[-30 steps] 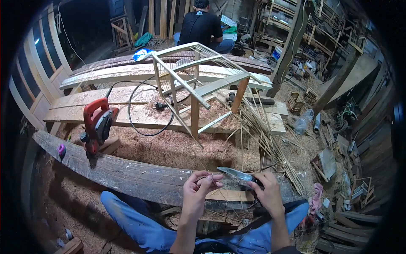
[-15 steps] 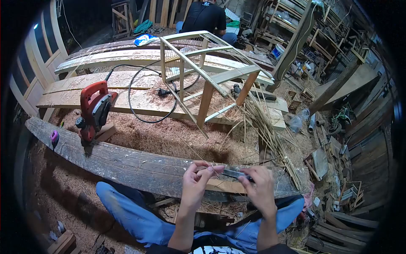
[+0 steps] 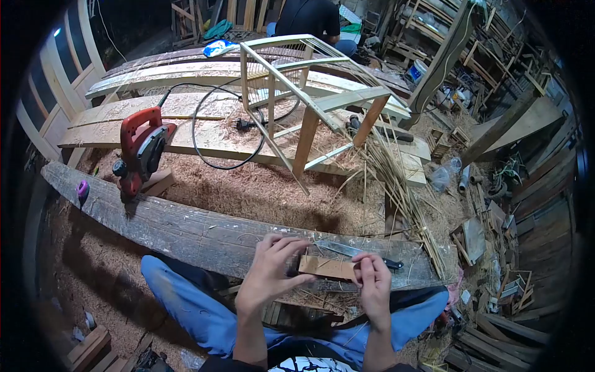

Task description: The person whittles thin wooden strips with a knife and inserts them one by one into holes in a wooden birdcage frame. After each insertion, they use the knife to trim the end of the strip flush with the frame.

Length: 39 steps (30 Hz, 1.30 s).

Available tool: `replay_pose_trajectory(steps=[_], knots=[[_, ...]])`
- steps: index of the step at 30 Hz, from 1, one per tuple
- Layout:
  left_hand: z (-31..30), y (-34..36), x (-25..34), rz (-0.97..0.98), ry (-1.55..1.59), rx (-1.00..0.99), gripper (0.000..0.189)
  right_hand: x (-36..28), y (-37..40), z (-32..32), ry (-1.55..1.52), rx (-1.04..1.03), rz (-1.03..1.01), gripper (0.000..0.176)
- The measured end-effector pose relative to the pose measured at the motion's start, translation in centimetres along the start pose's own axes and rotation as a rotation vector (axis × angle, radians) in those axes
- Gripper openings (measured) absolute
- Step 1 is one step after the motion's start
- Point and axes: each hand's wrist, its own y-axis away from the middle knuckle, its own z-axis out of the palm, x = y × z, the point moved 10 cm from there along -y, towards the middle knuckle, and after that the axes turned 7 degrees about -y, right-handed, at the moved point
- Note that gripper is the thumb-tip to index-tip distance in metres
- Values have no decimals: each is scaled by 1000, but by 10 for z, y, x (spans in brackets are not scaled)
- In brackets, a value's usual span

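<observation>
The left hand is spread, thumb well apart from the fingers, at the left end of a wooden block on the worn surface. The right hand curls over the block's right end — whether its fingertips pinch anything, I cannot tell. Just beyond the block lies a knife, blade pointing left — its black handle near a bundle of thin sticks.

On your weathered wooden table, the black-handled metal knife lies behind the tan rectangular wooden block at the near edge. Left, the red-and-black power planer stands at the far edge; thin tan wooden strips reach the right end.
</observation>
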Motion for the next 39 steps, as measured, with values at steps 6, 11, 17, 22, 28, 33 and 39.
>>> replay_pose_trajectory(steps=[6, 11, 17, 22, 28, 33, 39], knots=[[20, -1, -7, -17, -51, -87, 67, -13, -12, -2, -118, 75, -221, 15], [20, -5, -6, 5, -4, -86, 61, -4, -17, 8, -45, 77, -289, 18], [12, -9, -5, 58, 157, -13, 54, 2, -16, 8, -73, 106, -301, 20], [12, -9, -2, 45, 161, -62, 54, -4, -20, 12, -36, 99, -320, 21], [16, -7, -10, 15, 309, -56, 53, -8, -17, 15, -111, 74, -325, 20], [13, -8, -7, 17, 389, -55, 53, -10, -15, 10, -84, 97, -350, 21], [8, -8, -2, 53, 407, -17, 54, -13, -12, 4, -135, 131, -384, 19]])
